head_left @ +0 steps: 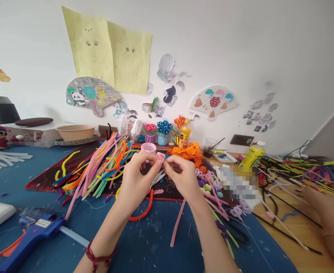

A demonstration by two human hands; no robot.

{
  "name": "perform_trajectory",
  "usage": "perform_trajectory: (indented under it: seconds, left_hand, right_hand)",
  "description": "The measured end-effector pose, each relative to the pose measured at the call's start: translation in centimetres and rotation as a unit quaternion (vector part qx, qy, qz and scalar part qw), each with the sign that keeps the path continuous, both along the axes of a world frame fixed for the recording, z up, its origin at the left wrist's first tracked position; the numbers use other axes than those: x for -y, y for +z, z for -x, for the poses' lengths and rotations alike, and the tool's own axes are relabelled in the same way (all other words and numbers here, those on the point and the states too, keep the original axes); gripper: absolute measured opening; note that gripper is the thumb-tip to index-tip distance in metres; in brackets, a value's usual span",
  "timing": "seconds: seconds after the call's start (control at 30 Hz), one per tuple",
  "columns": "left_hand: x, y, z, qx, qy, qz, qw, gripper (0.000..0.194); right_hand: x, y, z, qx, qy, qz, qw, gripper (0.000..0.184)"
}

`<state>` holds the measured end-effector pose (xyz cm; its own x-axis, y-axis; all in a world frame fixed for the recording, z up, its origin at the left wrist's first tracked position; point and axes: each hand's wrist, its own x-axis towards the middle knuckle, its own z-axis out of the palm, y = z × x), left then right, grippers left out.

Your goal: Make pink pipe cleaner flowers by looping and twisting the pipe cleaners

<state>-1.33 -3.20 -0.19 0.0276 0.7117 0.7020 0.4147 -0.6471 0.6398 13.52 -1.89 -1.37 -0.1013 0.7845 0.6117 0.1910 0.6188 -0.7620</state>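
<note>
Before me, my left hand (pixel 138 180) and my right hand (pixel 183 176) meet at their fingertips. Between them they pinch a small curled piece of pink pipe cleaner (pixel 160 156). Just behind my left fingers stands a pink round pot (pixel 148 147), partly hidden by them. Below my hands lie scissors with pale blades (pixel 158 177) and a red handle (pixel 148 209), partly covered by my left hand. A short pink pipe cleaner piece (pixel 158 192) rests beside the scissors. To the left spreads a heap of multicoloured pipe cleaners (pixel 99 167).
A blue glue gun (pixel 39 231) lies front left. Orange pipe-cleaner flowers (pixel 191 153) and lilac loops (pixel 216 185) are to the right. Small flower pots (pixel 163 138) and a juice bottle (pixel 184 134) line the back. Another person's hand (pixel 322 204) is at far right among pipe cleaners.
</note>
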Motion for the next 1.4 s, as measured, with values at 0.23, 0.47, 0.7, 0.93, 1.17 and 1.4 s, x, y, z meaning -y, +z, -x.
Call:
perform_trajectory:
  seconds: [0.23,0.47,0.7,0.93,1.17,1.4]
  left_hand:
    - [-0.03,0.11,-0.35,0.014,0.023,0.006,1.0,0.009]
    - [0.02,0.11,-0.16,-0.008,0.03,-0.004,1.0,0.009]
    - [0.07,0.2,0.0,-0.019,0.028,-0.012,0.999,0.009]
    - [-0.21,-0.05,0.53,-0.007,-0.005,0.019,1.0,0.012]
    - [0.07,0.43,0.57,0.083,-0.092,0.069,0.99,0.015]
    - [0.31,0.22,0.38,0.049,-0.075,-0.008,0.996,0.007]
  right_hand:
    - [0.12,0.02,0.29,0.033,-0.034,-0.05,0.998,0.018]
    - [0.16,0.02,0.46,0.065,-0.07,-0.102,0.99,0.018]
    - [0.1,-0.16,0.28,0.107,-0.094,-0.168,0.975,0.019]
    - [0.12,-0.42,0.05,0.125,-0.09,-0.19,0.97,0.019]
    - [0.16,-0.1,-0.1,0.055,-0.068,-0.146,0.985,0.016]
    - [-0.3,-0.33,-0.39,-0.005,-0.036,-0.111,0.993,0.018]
